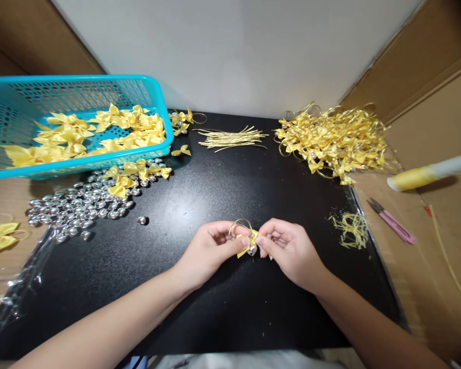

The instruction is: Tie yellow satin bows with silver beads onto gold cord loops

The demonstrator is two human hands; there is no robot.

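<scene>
Near the front middle of the black table, a small yellow bow [243,247] is pinched between both hands. It has a thin gold loop [241,221] standing up from it and a silver bead [252,250] at its lower side. My left hand [211,248] grips the bow's left part between thumb and fingers. On the other side, my right hand [288,248] pinches its right edge, with the fingers curled. The fingertips partly cover the bow.
A turquoise basket [111,155] of yellow bows stands at the back left, with silver beads [77,207] before it. Gold strips [232,138] lie at the back. Finished bows [330,138], clippings [351,229], pink-handled snips [394,223] and a roll [426,177] are at the right.
</scene>
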